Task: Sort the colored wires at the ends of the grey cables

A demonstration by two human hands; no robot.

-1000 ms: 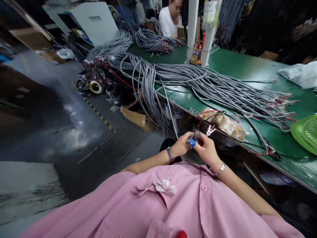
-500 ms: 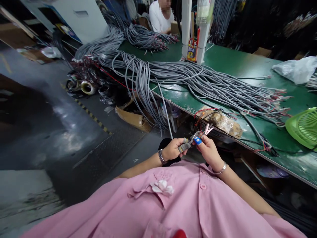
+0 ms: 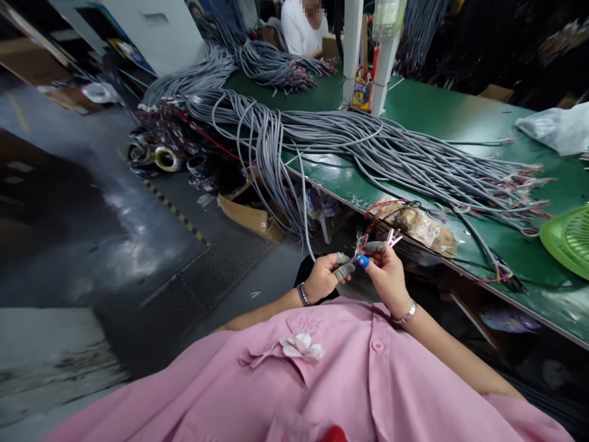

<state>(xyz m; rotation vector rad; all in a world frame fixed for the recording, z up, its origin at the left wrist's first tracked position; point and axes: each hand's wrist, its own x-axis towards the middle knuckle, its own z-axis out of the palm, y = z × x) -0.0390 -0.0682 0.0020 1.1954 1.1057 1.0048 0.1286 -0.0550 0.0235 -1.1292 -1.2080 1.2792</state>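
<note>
Near the bench edge, my left hand is closed around a grey cable, with grey covers on its finger ends. The cable's frayed end of thin pale strands sticks up between my two hands. My right hand pinches at these strands, with blue wrapping on the thumb and a grey cover on a finger. Just beyond my right fingers is a pink clip. Orange and red wires lie behind the strands. The fingertips partly hide the strands.
Long bundles of grey cables lie across the green bench and hang over its edge. A taped block sits at the near edge, a green basket at right. White posts rise from the bench. Behind it sits a person.
My right fingers have shifted slightly left and closed in on the strands, which now point more upward. The whole view has moved a little.
</note>
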